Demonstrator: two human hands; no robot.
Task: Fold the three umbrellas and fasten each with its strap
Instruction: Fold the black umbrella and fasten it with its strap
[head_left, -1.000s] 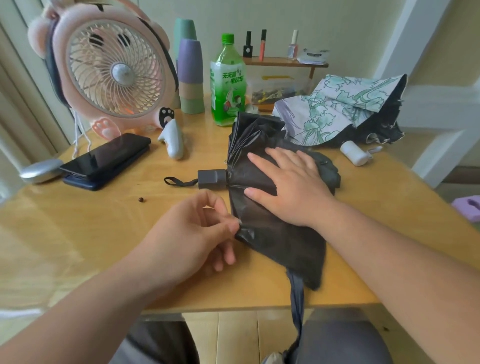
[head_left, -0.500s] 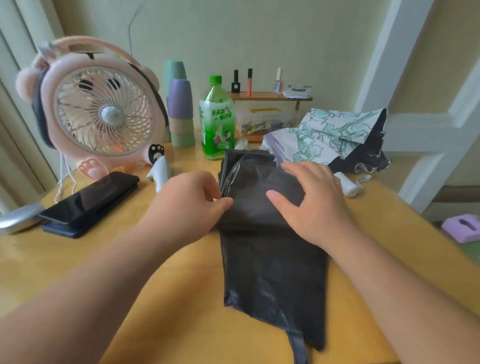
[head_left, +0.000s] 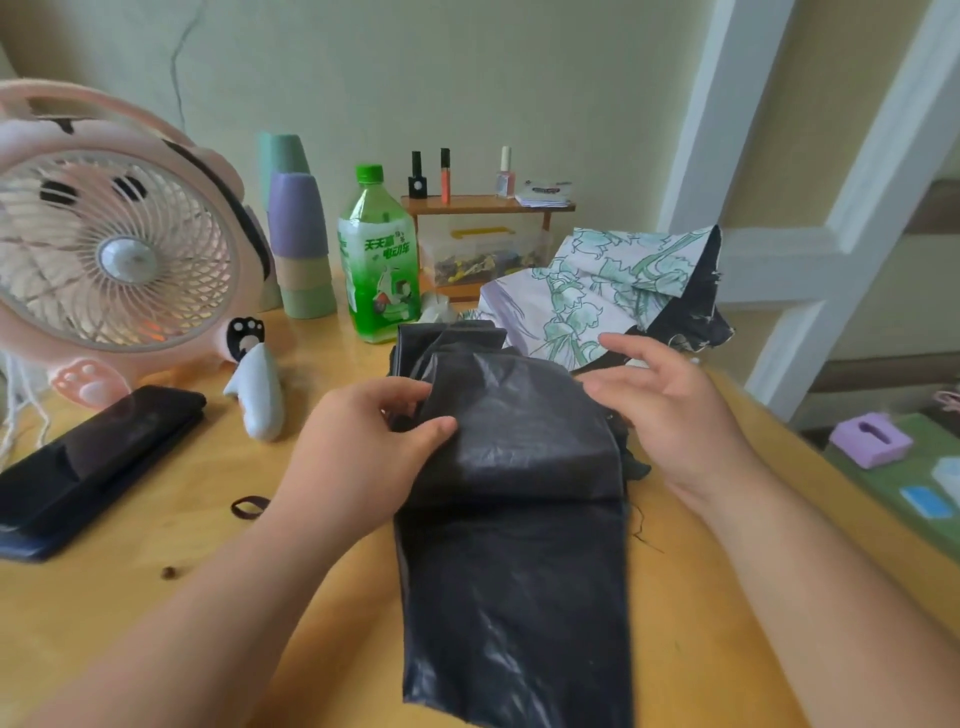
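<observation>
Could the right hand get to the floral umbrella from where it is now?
Probably yes. The right hand is open beside the black umbrella, its fingertips just short of the floral umbrella, and nothing lies between them.

Left hand pinches the black umbrella between thumb and fingers — right hand beside it, fingers spread.

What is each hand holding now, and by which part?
The left hand pinches the black umbrella by a fold of canopy fabric on its left side. The right hand is open at the right edge, gripping nothing.
</observation>
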